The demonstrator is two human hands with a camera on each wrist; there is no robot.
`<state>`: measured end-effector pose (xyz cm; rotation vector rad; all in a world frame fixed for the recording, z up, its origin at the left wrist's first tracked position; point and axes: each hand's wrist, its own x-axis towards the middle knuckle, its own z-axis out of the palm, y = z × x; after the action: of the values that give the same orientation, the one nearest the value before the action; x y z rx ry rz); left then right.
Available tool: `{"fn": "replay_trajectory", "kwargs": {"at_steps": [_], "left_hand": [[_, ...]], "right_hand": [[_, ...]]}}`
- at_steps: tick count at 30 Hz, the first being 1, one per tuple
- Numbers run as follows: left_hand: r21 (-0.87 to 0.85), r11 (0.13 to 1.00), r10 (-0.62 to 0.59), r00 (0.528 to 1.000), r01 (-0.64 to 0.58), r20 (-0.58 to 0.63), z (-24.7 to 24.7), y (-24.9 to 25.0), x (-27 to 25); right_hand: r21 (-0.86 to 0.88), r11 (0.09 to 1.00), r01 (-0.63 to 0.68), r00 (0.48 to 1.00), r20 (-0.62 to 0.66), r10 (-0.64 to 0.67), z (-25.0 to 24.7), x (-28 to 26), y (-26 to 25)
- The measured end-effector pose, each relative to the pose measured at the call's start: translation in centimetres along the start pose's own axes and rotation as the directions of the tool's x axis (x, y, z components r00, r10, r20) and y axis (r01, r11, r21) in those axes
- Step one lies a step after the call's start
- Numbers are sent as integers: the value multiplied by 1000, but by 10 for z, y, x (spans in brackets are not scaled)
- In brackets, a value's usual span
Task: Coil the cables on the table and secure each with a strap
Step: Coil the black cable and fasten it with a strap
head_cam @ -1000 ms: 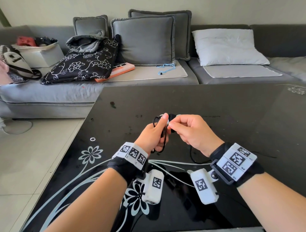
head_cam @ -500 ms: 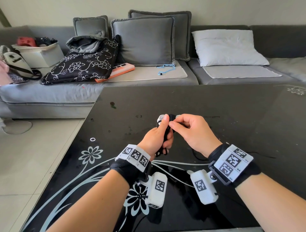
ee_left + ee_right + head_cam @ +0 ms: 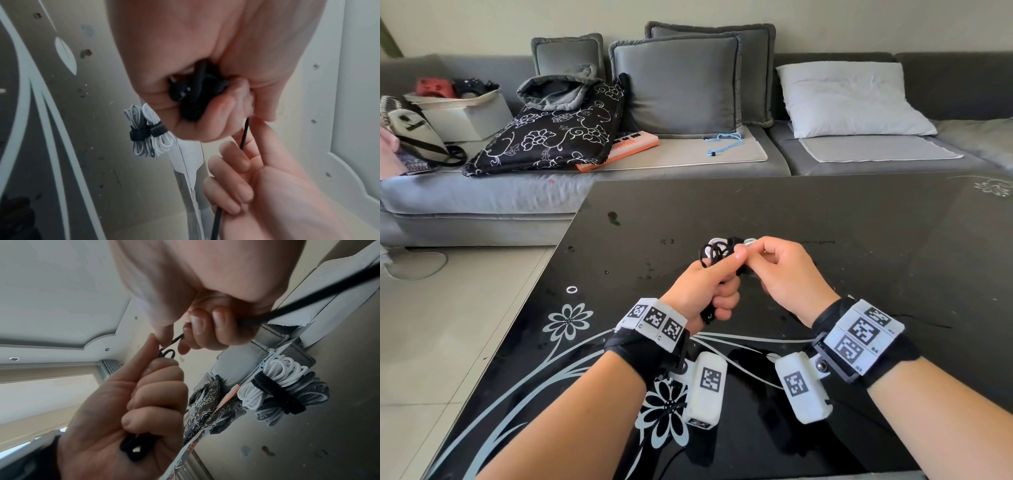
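Observation:
My left hand [image 3: 709, 284] is curled into a fist round a bundle of black cable [image 3: 714, 251], whose loops stick out above the fist and below it [image 3: 193, 95]. My right hand [image 3: 763, 260] pinches the free run of the same black cable [image 3: 287, 308] right beside the left thumb. Both hands hover above the black glass table [image 3: 859, 240]. A white coiled cable [image 3: 273, 379] with a black strap [image 3: 275, 390] round it lies on the table just beyond my hands, mirrored in the glass. In the head view it is mostly hidden behind my fingers.
The table's left edge [image 3: 544, 274] drops to a tiled floor. A small white ring [image 3: 572, 290] lies near that edge. A grey sofa [image 3: 688, 161] with cushions, a patterned black bag [image 3: 551, 137] and a white box [image 3: 465, 113] stands behind the table.
My left hand has turned so that black loops now show above the fist. My right hand has moved closer to the left thumb. Both hands stay in the same spot above the table.

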<state>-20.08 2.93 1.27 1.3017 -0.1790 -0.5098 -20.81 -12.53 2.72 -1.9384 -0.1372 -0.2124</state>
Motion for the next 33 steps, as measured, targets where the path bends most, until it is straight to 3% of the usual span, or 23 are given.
{"fn": "replay_trajectory", "kwargs": {"at_steps": [5,9,14,19,25,33], "left_hand": [[-154,986,37,987,-60,-153,-10,4,6],[-162,981,64,965,-107,-253,-9,2,7],[-89,986,116,962,-142,-248,-5,-3,10],[-76,980,161,962,-182,-222,0,-5,10],[-5,970,241,956,-245,-170,-1,-14,13],[-140,966,159,927,-217,-338,0,-7,15]], "right_hand": [[56,998,-12,999,-36,14,-1,1,-1],[58,998,27,998,-50,-24,0,-2,-8],[40,997,66,998,19,-67,5,-8,-13],[92,996,13,996,84,-21,16,-12,-8],[-15,1000,1,996,86,1,20,-11,-6],[14,1000,5,988,153,-7,20,-16,-14]]}}
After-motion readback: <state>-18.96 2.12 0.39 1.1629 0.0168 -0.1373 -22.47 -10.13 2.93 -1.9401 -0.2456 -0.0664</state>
